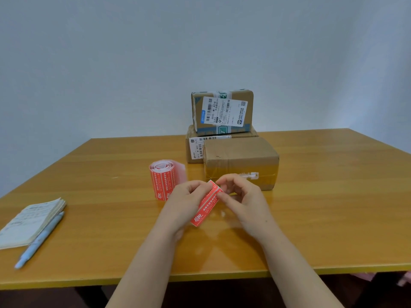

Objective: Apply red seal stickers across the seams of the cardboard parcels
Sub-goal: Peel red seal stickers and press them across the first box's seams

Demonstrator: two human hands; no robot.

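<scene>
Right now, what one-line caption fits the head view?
Left hand and right hand pinch a red seal sticker over the table, sticker roll and three cardboard parcels just beyond.

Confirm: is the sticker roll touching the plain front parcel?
Apart. The head view shows a strip of bare table between the sticker roll and the front parcel.

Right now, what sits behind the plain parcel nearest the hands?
A flat labelled parcel, with a third parcel stacked on top. The front parcel covers most of the flat one, so its seam is hidden.
</scene>
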